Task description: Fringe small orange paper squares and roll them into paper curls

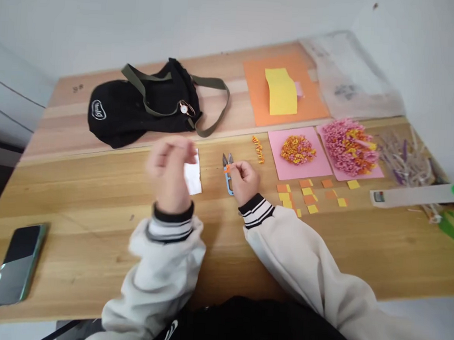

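My right hand (245, 180) rests on the wooden table (93, 223), fingers curled around small blue-handled snips (229, 172) whose blades point away from me. My left hand (169, 169) is raised above the table and blurred by motion, its fingers bent together. A small white paper piece (193, 177) lies on the table just behind it; whether the fingers touch it is unclear. A short row of orange and yellow paper bits (258, 149) lies just right of the snips.
A black bag (138, 105) with olive straps sits at the back. Orange card (283, 89) with a yellow sheet, pink sheets (299, 154) with paper clusters, small paper squares (310, 195) and a phone (18, 262) at front left also lie on the table.
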The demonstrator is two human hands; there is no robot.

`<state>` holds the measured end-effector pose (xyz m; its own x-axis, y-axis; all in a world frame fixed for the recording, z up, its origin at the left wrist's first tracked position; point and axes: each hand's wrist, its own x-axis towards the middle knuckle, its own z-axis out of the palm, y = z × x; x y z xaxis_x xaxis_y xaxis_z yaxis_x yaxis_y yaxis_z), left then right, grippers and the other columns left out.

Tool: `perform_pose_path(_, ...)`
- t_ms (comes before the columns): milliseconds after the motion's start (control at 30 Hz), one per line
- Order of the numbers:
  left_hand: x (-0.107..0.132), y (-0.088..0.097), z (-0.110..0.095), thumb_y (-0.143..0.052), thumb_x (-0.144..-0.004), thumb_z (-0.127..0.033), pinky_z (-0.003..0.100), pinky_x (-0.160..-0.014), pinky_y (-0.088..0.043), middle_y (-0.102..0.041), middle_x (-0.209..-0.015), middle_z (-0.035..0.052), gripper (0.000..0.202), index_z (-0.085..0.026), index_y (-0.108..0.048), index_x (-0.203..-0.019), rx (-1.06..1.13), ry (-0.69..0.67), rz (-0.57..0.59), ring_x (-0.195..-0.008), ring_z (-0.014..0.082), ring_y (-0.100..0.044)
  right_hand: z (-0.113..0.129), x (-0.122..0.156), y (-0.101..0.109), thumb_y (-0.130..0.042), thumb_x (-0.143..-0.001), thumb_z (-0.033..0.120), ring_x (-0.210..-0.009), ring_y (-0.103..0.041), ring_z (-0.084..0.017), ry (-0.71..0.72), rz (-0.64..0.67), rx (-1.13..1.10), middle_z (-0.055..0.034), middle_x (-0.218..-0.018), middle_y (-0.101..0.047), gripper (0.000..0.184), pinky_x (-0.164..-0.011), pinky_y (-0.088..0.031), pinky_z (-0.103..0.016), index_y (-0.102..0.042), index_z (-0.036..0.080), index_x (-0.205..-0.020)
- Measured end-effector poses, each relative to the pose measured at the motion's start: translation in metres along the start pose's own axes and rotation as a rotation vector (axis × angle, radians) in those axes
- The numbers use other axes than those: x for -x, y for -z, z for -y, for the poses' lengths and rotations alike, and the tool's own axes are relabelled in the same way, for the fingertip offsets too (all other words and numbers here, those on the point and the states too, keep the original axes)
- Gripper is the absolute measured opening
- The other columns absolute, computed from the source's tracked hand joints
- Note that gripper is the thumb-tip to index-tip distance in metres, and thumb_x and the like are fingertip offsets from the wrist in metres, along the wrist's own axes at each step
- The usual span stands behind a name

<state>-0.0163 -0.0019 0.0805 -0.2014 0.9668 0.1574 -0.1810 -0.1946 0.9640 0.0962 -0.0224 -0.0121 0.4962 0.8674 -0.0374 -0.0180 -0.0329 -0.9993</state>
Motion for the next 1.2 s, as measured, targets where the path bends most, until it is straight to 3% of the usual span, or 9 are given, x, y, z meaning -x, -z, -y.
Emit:
perform_pose_path(133,0.008,-0.017,0.067,-0.064,-0.072,-0.024,0.020,-0.051,-0.041,-0.056,-0.054,-0.0027,0.015,-0.014,-0.060,-0.061,-0.174,0.090,-0.037,-0.048,0.0061,-0.048,0.002,-0.001,0.000,-0.053,-0.071,0.036,-0.054,-0.050,-0.012,-0.008,-0.037,-0.008,0.0023,-0.056,-0.056,0.019,-0.058,-0.041,-0.026,-0.055,0.019,-0.064)
perform_pose_path(233,0.017,-0.016,0.090,-0.063,-0.071,-0.033,0.022,-0.055,-0.044,-0.061,-0.060,-0.0001,0.020,-0.015,-0.061,-0.064,-0.213,0.101,0.021,-0.054,0.0087,-0.052,0.000,-0.001,0.000,-0.053,-0.072,0.036,-0.056,-0.052,-0.012,-0.004,-0.032,-0.018,0.0011,-0.060,-0.059,0.019,-0.059,-0.042,-0.026,-0.055,0.018,-0.065)
perform_pose_path(333,0.020,-0.011,0.092,-0.064,-0.069,-0.038,0.023,-0.059,-0.046,-0.063,-0.064,0.0011,0.023,-0.015,-0.062,-0.065,-0.229,0.096,0.082,-0.059,0.0107,-0.055,-0.001,-0.001,0.001,-0.053,-0.073,0.036,-0.056,-0.052,-0.012,0.006,-0.028,-0.011,0.0012,-0.061,-0.060,0.019,-0.059,-0.042,-0.026,-0.056,0.018,-0.067)
perform_pose_path(600,0.022,-0.009,0.093,-0.060,-0.071,-0.028,0.024,-0.064,-0.045,-0.061,-0.067,0.0017,0.014,-0.015,-0.063,-0.066,-0.241,0.104,0.166,-0.065,0.0120,-0.056,-0.001,0.000,0.002,-0.053,-0.075,0.037,-0.057,-0.050,-0.011,0.030,-0.063,0.010,0.0020,-0.060,-0.058,0.020,-0.059,-0.042,-0.025,-0.054,0.018,-0.067)
perform_pose_path(833,0.023,-0.012,0.087,-0.058,-0.073,-0.021,0.023,-0.061,-0.043,-0.059,-0.064,0.0013,0.012,-0.015,-0.062,-0.064,-0.252,0.095,0.171,-0.061,0.0110,-0.052,-0.004,-0.002,0.004,-0.055,-0.074,0.040,-0.057,-0.050,-0.010,-0.024,-0.066,-0.013,0.0026,-0.062,-0.055,0.023,-0.058,-0.042,-0.025,-0.053,0.018,-0.071)
perform_pose_path(1200,0.022,-0.011,0.087,-0.058,-0.074,-0.019,0.023,-0.062,-0.044,-0.060,-0.066,0.0015,0.011,-0.015,-0.063,-0.065,-0.251,0.099,0.166,-0.064,0.0117,-0.054,-0.006,-0.002,0.003,-0.054,-0.077,0.042,-0.059,-0.051,-0.011,0.032,-0.062,0.020,0.0022,-0.063,-0.056,0.024,-0.059,-0.043,-0.025,-0.052,0.018,-0.072)
